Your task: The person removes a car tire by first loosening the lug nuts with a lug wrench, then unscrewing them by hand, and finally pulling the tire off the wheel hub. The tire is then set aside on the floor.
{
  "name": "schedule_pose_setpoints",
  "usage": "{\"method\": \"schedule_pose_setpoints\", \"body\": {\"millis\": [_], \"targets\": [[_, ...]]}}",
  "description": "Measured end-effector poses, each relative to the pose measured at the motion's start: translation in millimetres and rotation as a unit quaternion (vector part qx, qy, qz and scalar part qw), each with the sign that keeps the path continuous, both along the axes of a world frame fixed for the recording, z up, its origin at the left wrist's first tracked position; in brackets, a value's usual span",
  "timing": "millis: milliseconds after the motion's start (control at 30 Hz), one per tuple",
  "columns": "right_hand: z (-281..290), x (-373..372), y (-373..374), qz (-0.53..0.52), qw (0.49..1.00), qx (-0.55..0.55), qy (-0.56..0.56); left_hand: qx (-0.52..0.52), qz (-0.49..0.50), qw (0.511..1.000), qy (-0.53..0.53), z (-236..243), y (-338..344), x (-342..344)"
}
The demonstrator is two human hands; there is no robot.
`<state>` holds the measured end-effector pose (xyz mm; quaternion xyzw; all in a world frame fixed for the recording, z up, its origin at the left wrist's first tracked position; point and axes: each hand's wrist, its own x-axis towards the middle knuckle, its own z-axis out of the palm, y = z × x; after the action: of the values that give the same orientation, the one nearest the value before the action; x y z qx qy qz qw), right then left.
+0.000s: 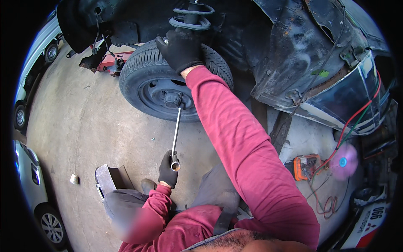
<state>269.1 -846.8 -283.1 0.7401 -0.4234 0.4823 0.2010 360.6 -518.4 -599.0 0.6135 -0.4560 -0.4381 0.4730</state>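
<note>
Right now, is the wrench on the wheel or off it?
On: the wrench, gripped by the left hand, meets the wheel beside its hub.

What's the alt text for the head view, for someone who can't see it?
A person's gloved left hand grips a lug wrench set against a car wheel near its hub, while the right hand is at the tire's top, near a coil spring. Cars stand left; an orange case and purple fan sit right.

The right hand point(181, 51) covers part of the tyre point(140, 65); above it, the strut point(192, 19) is cut by the top edge. Below-left of the left hand point(167, 171), a blur smudges the red sleeve point(158, 202). Well right of both hands, a fan point(343, 162) smears purple.
</note>
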Motion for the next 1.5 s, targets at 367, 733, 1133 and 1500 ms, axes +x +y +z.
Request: {"method": "schedule_pose_setpoints", "body": {"millis": [367, 733, 1133, 1500], "targets": [[-0.8, -2.0, -3.0, 0.026, 1.0, 0.005, -0.008, 0.106, 0.091, 0.988, -0.062, 42.6, -13.6, 3.4], [-1.5, 1.4, -3.8, 0.019, 0.999, 0.047, -0.017, 0.408, -0.023, 0.841, 0.355, 21.1, -44.7, 41.3], [-1.1, -0.9, -3.7, 0.008, 1.0, 0.021, 0.005, 0.151, 0.083, 0.963, 0.209, 46.1, -11.7, 3.7], [-0.1, -3.1, -6.6, 0.006, 1.0, 0.008, 0.016, 0.335, 0.042, 0.923, 0.183, 27.8, -39.2, 28.5]]}}
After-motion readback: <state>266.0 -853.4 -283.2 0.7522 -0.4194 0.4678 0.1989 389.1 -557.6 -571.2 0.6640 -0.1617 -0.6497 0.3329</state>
